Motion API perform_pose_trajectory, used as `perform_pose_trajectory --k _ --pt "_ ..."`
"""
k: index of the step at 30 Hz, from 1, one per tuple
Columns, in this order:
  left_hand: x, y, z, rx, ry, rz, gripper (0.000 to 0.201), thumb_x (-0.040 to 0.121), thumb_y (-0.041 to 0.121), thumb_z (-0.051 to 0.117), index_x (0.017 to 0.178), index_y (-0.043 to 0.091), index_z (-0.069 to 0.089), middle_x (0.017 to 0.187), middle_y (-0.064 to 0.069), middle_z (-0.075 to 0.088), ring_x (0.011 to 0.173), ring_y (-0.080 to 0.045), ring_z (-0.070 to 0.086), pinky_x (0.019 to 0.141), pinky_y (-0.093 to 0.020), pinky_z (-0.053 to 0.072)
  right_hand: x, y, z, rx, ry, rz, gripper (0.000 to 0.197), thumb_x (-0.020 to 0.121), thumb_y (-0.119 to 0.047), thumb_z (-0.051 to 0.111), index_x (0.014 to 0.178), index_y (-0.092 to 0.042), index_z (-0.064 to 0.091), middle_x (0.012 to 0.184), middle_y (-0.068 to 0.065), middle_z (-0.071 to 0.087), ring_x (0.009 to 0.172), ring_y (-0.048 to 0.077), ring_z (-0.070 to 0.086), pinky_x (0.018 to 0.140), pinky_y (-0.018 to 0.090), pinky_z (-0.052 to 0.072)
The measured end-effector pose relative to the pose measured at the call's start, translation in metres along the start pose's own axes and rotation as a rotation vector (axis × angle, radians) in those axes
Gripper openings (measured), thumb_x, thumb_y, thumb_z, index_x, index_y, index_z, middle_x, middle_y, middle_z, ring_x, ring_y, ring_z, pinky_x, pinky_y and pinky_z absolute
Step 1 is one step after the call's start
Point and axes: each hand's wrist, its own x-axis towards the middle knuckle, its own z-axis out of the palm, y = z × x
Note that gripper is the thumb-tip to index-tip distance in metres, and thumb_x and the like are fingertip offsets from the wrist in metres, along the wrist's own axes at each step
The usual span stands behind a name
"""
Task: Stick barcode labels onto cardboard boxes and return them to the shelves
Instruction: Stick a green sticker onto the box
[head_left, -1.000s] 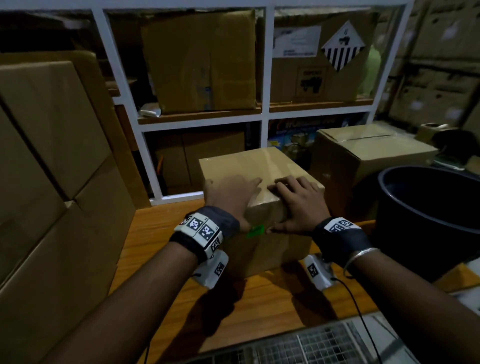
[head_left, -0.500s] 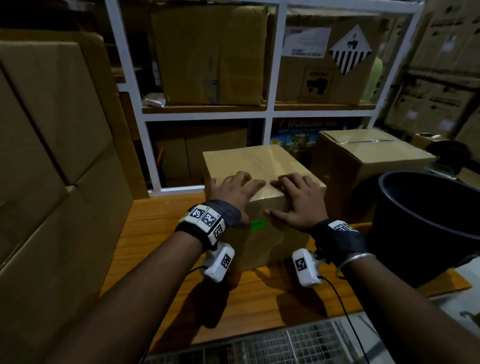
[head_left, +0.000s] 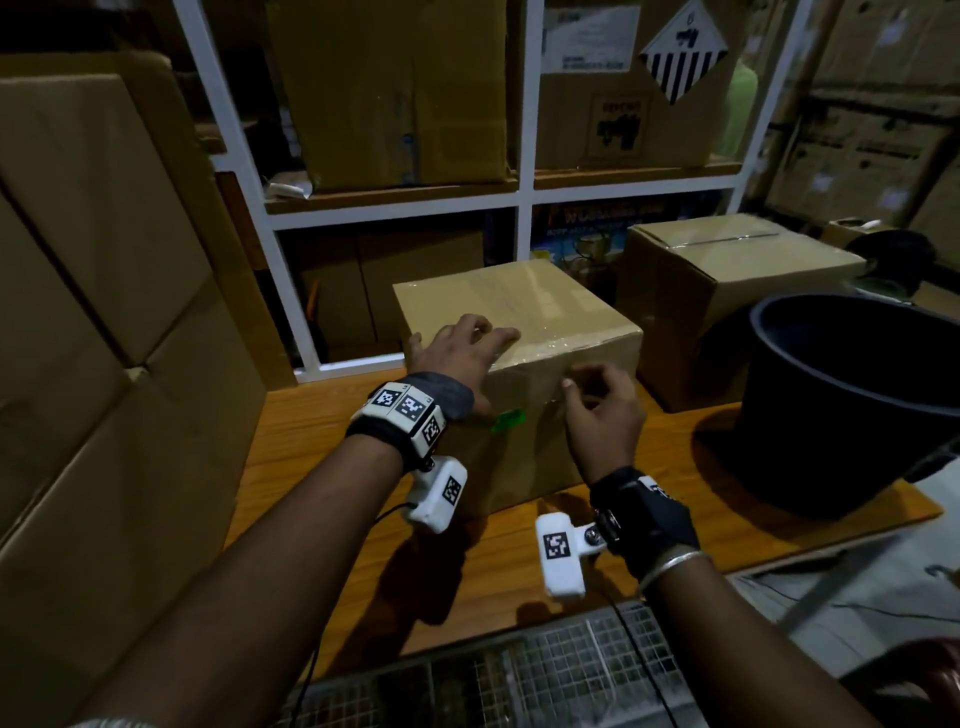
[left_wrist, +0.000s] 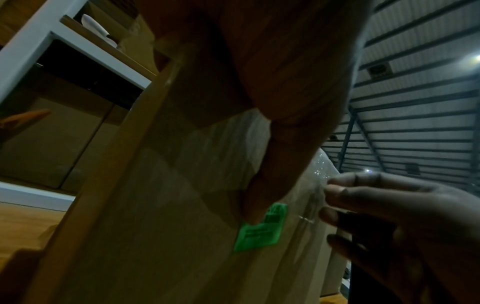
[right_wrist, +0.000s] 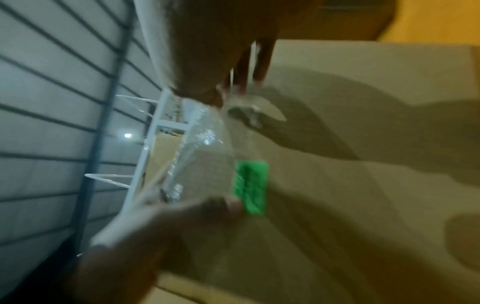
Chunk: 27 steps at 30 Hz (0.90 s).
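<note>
A taped cardboard box (head_left: 524, 306) stands on the wooden table (head_left: 311, 457). A small green label (head_left: 508, 420) is stuck on its front face, near the top edge. My left hand (head_left: 457, 348) rests on the box's top near the front edge. Its thumb (left_wrist: 270, 185) lies down the front face, and the tip reaches the green label (left_wrist: 262, 228). My right hand (head_left: 602, 410) hovers in front of the same face, right of the label, with fingers loosely curled and nothing in them. The right wrist view is blurred but shows the label (right_wrist: 251, 187).
A second sealed box (head_left: 727, 280) stands to the right, with a black bucket (head_left: 852, 405) in front of it. Large cartons (head_left: 104, 312) are stacked on the left. Behind stands a white shelf frame (head_left: 523, 208) holding boxes. Wire mesh (head_left: 545, 670) lies below the table's front edge.
My right hand has lifted off the box's top and drawn back in front of its front face. The left hand stays on top.
</note>
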Motion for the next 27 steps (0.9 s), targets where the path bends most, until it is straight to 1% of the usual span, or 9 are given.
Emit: perform_pose_trajectory --k 2,3,7,13,15,18,20,24,27 --pt "-0.001 -0.001 -0.001 0.001 -0.001 0.006 0.105 0.062 0.044 0.086 0.144 0.048 0.021 0.148 0.003 0.025 0.135 -0.028 0.035 0.108 -0.066 0.023 -0.014 0.006 0.007 0.031 -0.074 0.046 0.012 0.087 -0.017 0.075 0.094 -0.026 0.07 0.093 -0.001 0.069 0.086 0.016 0.067 0.075 0.048 0.059" --pt "-0.001 -0.001 -0.001 0.003 0.0 0.006 0.105 0.061 0.045 0.086 0.145 0.048 0.021 0.149 0.003 0.025 0.135 -0.028 0.035 0.108 -0.066 0.023 -0.02 0.008 0.01 0.038 -0.089 0.05 0.01 0.087 -0.019 0.076 0.092 -0.026 0.072 0.091 -0.002 0.071 0.085 0.014 0.068 0.074 0.046 0.06" --pt "-0.002 -0.001 -0.001 -0.001 0.006 0.014 0.106 0.061 0.045 0.086 0.145 0.048 0.021 0.15 0.002 0.025 0.136 -0.029 0.034 0.108 -0.067 0.023 -0.036 0.004 0.017 0.042 -0.091 0.084 0.009 0.085 -0.018 0.079 0.095 -0.017 0.078 0.09 -0.004 0.072 0.083 0.012 0.069 0.074 0.041 0.061" --pt "-0.002 -0.001 0.0 0.005 0.015 0.017 0.107 0.06 0.05 0.086 0.145 0.048 0.02 0.149 0.002 0.027 0.135 -0.029 0.035 0.106 -0.066 0.025 -0.043 -0.005 0.019 0.044 -0.108 0.048 0.013 0.085 -0.013 0.079 0.098 -0.015 0.079 0.094 -0.01 0.068 0.085 0.005 0.066 0.073 0.018 0.056" --pt "-0.003 -0.001 0.0 0.004 0.015 0.018 0.107 0.06 0.049 0.086 0.145 0.047 0.021 0.149 0.002 0.027 0.135 -0.029 0.035 0.107 -0.066 0.025 -0.043 -0.006 0.02 0.033 -0.107 0.039 0.014 0.085 -0.012 0.079 0.099 -0.014 0.079 0.094 -0.007 0.07 0.085 0.005 0.065 0.072 0.01 0.051" --pt "-0.003 -0.001 -0.001 0.003 0.009 0.019 0.107 0.06 0.048 0.086 0.146 0.046 0.021 0.149 0.001 0.027 0.136 -0.029 0.034 0.107 -0.067 0.025 -0.042 -0.005 0.022 0.016 -0.098 0.04 0.013 0.084 -0.012 0.08 0.098 -0.012 0.08 0.096 -0.001 0.072 0.084 0.007 0.066 0.07 0.004 0.047" --pt "-0.003 0.0 -0.001 0.004 0.01 0.018 0.107 0.06 0.049 0.086 0.146 0.046 0.021 0.15 0.001 0.027 0.136 -0.03 0.034 0.108 -0.067 0.025 -0.042 -0.005 0.023 0.008 -0.099 0.032 0.013 0.085 -0.012 0.08 0.098 -0.012 0.08 0.096 -0.001 0.073 0.084 0.008 0.067 0.071 0.007 0.05" --pt "-0.004 0.0 -0.001 0.0 0.009 0.024 0.107 0.061 0.048 0.086 0.146 0.046 0.021 0.15 0.001 0.026 0.136 -0.03 0.034 0.107 -0.067 0.025 -0.042 -0.004 0.025 0.014 -0.109 0.042 0.012 0.085 -0.013 0.079 0.098 -0.012 0.08 0.094 -0.001 0.072 0.084 0.012 0.068 0.075 0.026 0.059" --pt "-0.004 -0.001 -0.001 -0.001 0.008 0.027 0.108 0.061 0.049 0.086 0.146 0.046 0.021 0.15 0.001 0.026 0.136 -0.03 0.034 0.108 -0.067 0.025 -0.043 -0.004 0.026 0.005 -0.123 0.044 0.011 0.086 -0.014 0.078 0.097 -0.012 0.08 0.095 -0.001 0.071 0.085 0.011 0.067 0.075 0.027 0.06"
